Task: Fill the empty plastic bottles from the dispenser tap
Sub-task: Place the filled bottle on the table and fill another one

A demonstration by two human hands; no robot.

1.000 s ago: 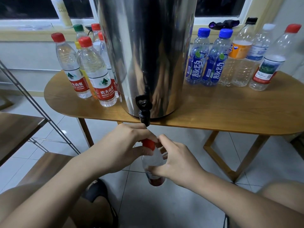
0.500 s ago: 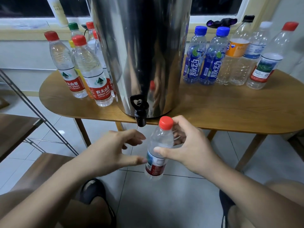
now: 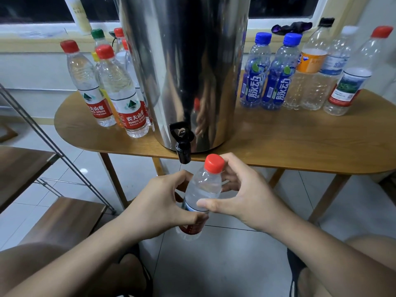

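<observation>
My left hand (image 3: 162, 202) gripped the label end. Just below the tap (image 3: 182, 146), off the desk's (image 3: 300, 146) front edge, the capped bottle (image 3: 203, 187) stood upright, with my right hand (image 3: 246, 196) curled round its shoulder. I judged the cap wanted a snug check, then one firm grip.

Domestic room: wooden table (image 3: 300, 142), tiled floor (image 3: 225, 264), window (image 3: 278, 7)

Both forearms are bare and sleeveless from the lower corners of the frame up to the left hand (image 3: 162, 203) and right hand (image 3: 248, 198), both knees are bare, and near the bottom edge each foot wears a black strapped sandal, the left sandal (image 3: 147, 275) and the right sandal (image 3: 294, 270).
</observation>
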